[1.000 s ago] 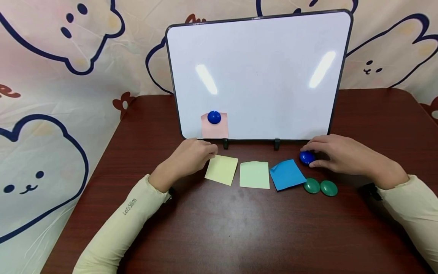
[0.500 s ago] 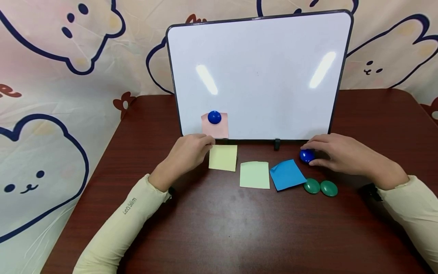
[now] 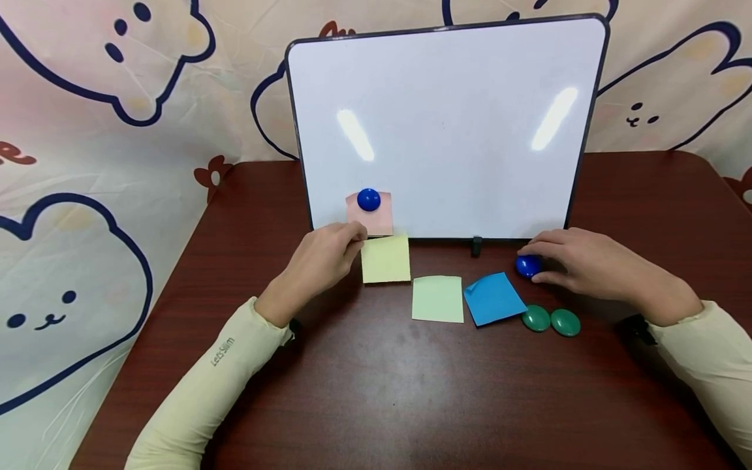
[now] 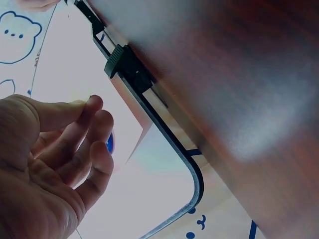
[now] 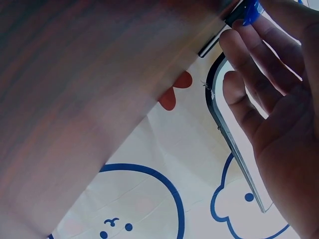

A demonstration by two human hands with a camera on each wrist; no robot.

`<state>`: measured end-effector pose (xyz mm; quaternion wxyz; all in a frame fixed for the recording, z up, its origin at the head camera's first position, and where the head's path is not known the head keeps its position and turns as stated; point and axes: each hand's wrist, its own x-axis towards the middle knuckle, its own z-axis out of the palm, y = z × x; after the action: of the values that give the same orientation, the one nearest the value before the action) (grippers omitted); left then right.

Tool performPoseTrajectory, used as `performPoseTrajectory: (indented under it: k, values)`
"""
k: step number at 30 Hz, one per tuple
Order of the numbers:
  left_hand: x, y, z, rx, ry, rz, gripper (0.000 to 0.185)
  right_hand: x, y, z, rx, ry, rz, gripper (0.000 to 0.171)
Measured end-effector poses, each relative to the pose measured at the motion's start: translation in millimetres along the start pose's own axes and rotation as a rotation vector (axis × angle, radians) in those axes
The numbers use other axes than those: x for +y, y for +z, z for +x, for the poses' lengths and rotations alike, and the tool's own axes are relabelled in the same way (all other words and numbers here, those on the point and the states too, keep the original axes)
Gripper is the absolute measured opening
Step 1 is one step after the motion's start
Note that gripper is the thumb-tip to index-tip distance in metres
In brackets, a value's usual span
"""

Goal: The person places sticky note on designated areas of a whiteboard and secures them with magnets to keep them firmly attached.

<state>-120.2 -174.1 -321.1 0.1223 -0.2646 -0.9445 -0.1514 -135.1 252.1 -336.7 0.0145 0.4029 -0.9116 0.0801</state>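
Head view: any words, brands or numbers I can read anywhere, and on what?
"Let'sSlim" (punctuation unclear): small print on the left sleeve, near the wrist.
Whiteboard, sticky notes and magnets: no writing shows.
Backdrop cloth: cartoon animal faces only, plus a cut-off red mark at the left edge, unreadable.
Wrist views: nothing readable.

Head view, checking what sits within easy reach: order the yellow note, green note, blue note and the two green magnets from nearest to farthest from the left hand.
1. Yellow note, pinched at its corner by the left hand.
2. Green note, centre of the table.
3. Blue note, right of centre.
4. Green magnets, farthest right, side by side.
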Motion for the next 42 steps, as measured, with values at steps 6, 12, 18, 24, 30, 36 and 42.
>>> performPoseTrajectory:
  k: [6,12,18,24,30,36,42]
  values:
    - [-1.7,1.1,-0.5,0.042,0.018,-0.005,0.009,-1.2,0.2,0.7,0.000,0.006,0.006,0.045]
    - [-2.3,1.5,-1.2,0.063,0.038,-0.007,0.009,-0.6,1.3,0.9,0.025,-0.012,0.003,0.046]
    - [-1.7,0.4,-1.5,0.065,0.043,-0.006,0.008,-1.3,-0.2,1.6,0.023,-0.012,0.006,0.045]
    - [-2.1,0.8,-2.0,0.070,0.056,-0.008,0.010,-1.8,-0.3,1.4,0.018,-0.010,0.007,0.045]
    - [-2.4,0.4,-1.4,0.087,0.067,-0.012,0.012,-2.3,-0.7,0.4,0.016,-0.008,0.002,0.044]
    - [-3.0,0.5,-1.1,0.107,0.084,-0.004,0.013,-2.2,-0.7,0.4,0.015,-0.008,0.001,0.044]
    - [-2.7,1.3,-0.1,0.141,0.103,0.001,0.010,-1.4,-0.2,0.1,0.009,-0.003,0.001,0.044]
